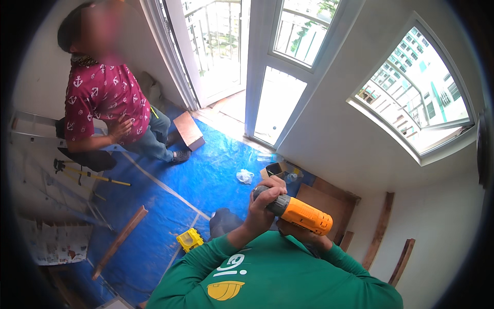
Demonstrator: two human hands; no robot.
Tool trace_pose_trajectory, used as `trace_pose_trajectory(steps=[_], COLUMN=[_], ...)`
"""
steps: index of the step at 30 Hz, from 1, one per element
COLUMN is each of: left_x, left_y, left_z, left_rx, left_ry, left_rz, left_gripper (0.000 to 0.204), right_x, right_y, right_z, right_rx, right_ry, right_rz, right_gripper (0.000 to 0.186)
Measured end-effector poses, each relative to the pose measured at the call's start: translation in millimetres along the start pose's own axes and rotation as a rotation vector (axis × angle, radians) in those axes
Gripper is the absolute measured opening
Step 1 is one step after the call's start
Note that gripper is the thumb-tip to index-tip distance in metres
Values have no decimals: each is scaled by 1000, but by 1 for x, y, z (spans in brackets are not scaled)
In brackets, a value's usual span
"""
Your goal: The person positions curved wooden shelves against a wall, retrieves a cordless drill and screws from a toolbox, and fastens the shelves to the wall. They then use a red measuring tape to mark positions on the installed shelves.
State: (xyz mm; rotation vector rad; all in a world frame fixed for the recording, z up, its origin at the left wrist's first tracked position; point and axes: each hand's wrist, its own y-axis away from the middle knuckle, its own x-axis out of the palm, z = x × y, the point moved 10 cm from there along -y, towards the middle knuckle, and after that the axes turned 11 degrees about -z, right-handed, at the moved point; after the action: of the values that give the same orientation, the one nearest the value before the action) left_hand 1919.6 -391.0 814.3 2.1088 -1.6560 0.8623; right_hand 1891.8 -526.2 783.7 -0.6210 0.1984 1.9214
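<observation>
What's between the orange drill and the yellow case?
In the head view, your left hand, then a dark-clad leg, lie between the orange drill and the yellow case.

The nose of the drill [307,215] is partly covered by the left hand [263,207]. Its handle and part of the right hand [300,234] are hidden behind its body. The co-worker's [110,103] face is blurred. The green shirt [280,275] is cut off below.
</observation>
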Motion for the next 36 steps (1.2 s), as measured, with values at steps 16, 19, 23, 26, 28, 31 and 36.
trace_pose_trajectory(steps=[16,19,23,26,28,31,36], left_x=[1,-7,-19,-23,-26,-28,-27], left_y=[-77,-82,-81,-81,-83,-89,-102], left_z=[30,29,31,28,28,28,26], left_rx=[-704,-730,-818,-846,-852,-809,-693], left_ry=[-27,-45,-121,-117,-103,-104,-96], left_rz=[346,393,467,497,489,490,525], left_gripper=[33,36,41,42,43,44,46], right_x=[30,39,48,35,30,21,17], right_y=[-23,-25,-23,-39,-52,-65,-73], right_z=[17,18,22,55,71,86,75], right_rx=[494,513,585,336,221,110,80], right_ry=[-433,-225,-215,-13,84,144,73], right_rz=[-542,-545,-604,-682,-678,-674,-609], right_gripper=[14,13,13,17,19,18,16])
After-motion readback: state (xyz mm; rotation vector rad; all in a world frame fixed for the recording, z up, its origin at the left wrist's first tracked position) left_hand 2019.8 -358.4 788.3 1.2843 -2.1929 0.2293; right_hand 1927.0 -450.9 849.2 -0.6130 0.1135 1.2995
